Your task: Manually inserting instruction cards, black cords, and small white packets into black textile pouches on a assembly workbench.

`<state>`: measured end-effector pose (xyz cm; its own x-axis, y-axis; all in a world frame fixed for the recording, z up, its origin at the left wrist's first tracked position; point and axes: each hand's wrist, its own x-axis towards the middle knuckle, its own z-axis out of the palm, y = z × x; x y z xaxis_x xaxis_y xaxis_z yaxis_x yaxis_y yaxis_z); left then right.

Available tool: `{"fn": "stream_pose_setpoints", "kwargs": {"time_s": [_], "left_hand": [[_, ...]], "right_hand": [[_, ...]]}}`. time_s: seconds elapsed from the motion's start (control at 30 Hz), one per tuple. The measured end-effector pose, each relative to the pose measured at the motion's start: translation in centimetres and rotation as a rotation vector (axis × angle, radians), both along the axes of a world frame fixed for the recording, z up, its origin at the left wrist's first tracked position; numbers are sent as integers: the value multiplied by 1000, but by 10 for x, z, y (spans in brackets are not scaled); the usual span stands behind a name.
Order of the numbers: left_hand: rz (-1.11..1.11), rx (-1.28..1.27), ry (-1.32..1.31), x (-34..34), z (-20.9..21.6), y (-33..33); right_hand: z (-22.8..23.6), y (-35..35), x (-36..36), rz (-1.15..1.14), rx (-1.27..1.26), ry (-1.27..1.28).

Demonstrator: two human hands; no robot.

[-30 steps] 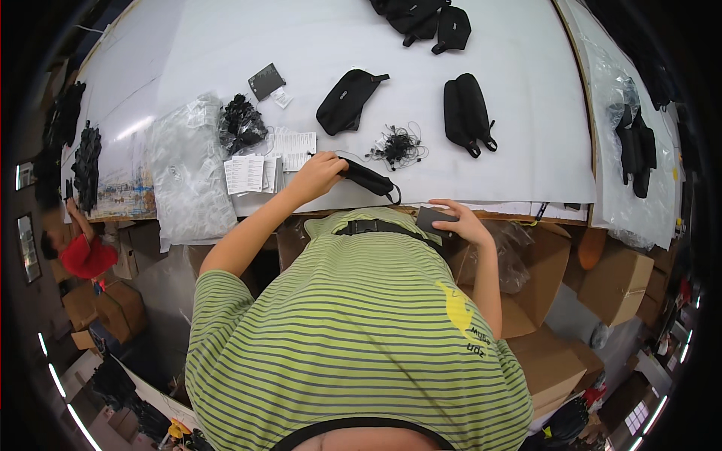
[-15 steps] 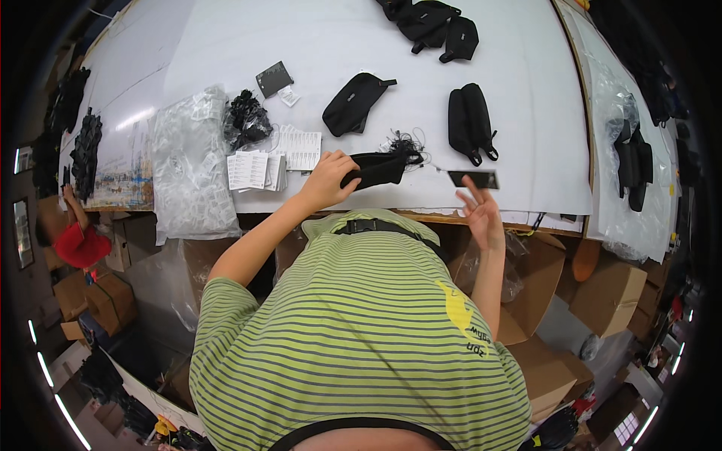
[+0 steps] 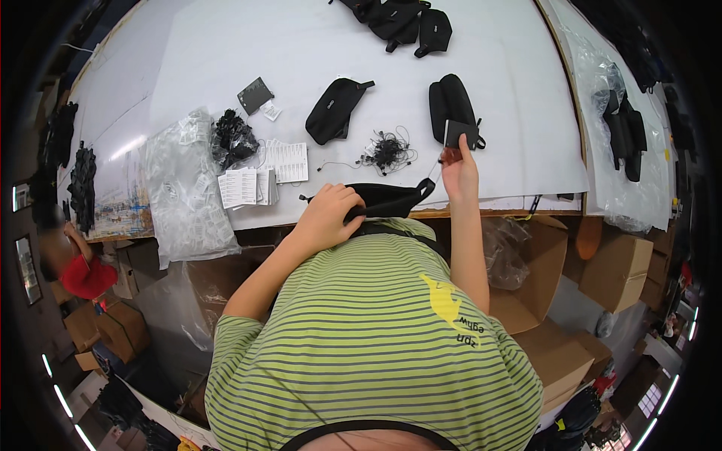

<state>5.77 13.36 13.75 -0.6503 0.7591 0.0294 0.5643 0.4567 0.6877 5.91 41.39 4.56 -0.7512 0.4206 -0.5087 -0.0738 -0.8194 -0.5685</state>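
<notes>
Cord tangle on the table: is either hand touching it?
No, the left hand grips a black pouch and the right hand a dark card, while the cord tangle lies apart on the table.

White-topped worktable [image 3: 241, 45], 3 strip lights [image 3: 63, 401] lower left, paned window [image 3: 648, 399] lower right

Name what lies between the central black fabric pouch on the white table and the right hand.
In the head view, a tangle of thin black cords.
</notes>
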Motion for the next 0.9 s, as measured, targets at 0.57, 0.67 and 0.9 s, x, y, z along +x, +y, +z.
{"fn": "stream_pose_setpoints", "kwargs": {"time_s": [0.57,0.67,0.9], "left_hand": [[-26,-55,-32,1,10,0],[-46,-60,-26,-3,12,2],[-42,-74,48,-24,8,10]], "right_hand": [[20,-36,-2,133,375,-401],[13,-33,-2,98,513,-369],[110,-48,-2,984,1575,-100]]}}
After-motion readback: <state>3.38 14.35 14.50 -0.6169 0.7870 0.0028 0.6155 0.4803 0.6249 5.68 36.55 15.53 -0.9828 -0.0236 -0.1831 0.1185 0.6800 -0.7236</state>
